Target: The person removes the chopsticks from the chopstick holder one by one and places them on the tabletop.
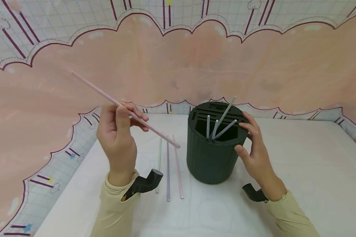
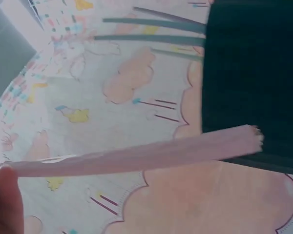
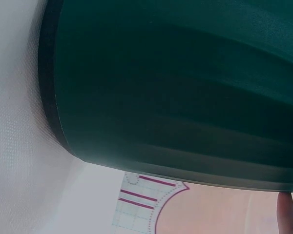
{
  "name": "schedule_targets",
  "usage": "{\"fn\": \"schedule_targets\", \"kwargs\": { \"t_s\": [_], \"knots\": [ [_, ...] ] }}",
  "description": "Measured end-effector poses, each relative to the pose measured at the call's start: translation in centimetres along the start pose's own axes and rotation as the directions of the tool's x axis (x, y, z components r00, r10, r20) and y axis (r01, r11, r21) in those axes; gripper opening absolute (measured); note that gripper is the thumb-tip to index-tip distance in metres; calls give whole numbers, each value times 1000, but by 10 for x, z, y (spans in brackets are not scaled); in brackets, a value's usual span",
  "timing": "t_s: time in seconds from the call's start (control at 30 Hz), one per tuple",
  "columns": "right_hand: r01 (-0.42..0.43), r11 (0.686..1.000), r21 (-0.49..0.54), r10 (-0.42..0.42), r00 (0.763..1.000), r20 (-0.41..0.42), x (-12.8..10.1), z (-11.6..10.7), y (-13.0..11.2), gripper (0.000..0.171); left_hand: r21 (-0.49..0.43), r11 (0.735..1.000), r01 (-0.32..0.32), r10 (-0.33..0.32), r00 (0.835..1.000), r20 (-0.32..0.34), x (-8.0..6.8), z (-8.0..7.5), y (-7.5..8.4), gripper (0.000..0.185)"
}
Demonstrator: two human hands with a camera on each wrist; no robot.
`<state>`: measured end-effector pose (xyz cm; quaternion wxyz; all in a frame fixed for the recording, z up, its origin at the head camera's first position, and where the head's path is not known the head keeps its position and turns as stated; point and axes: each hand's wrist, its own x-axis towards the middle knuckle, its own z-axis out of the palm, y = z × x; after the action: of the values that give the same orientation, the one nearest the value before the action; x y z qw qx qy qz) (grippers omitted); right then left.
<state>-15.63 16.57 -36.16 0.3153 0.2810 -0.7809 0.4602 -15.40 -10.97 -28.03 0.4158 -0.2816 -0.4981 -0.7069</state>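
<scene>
My left hand [image 1: 117,141] pinches a thin pale pink stick [image 1: 98,89] between thumb and fingers. The stick slants, its lower end pointing right toward a dark green pen holder [image 1: 212,161]; in the left wrist view that end [image 2: 234,141] overlaps the holder's side. With thumb and fingers on the rim's right side, my right hand [image 1: 256,154] grips the upright holder. Inside its large front compartment stand a pale green stick [image 1: 227,110] and several bluish ones [image 1: 208,126]; their lower ends are hidden. The right wrist view shows mostly the holder's wall [image 3: 176,97].
Left of the holder, a green stick [image 1: 159,154], a purple stick [image 1: 167,171] and a pink stick [image 1: 178,174] lie side by side on the white table [image 1: 302,164]. Behind the table hangs a peach cloth [image 1: 178,65] with a cloud pattern.
</scene>
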Motion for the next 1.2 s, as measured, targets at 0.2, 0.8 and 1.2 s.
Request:
{"fn": "schedule_targets", "kwargs": {
  "t_s": [0.2,0.8,1.2],
  "knots": [
    [-5,1000,7,5,1000,0,0,-3,0,70,202,969,145,-170,979,115,-1,5,-12,18],
    [7,1000,21,-7,1000,3,3,-4,-2,70,630,677,381,-642,724,252,-48,-1,-119,20],
    [14,1000,25,-14,1000,10,0,-4,-2,69,817,476,326,-792,562,237,-74,-9,-142,55]
  ]
}}
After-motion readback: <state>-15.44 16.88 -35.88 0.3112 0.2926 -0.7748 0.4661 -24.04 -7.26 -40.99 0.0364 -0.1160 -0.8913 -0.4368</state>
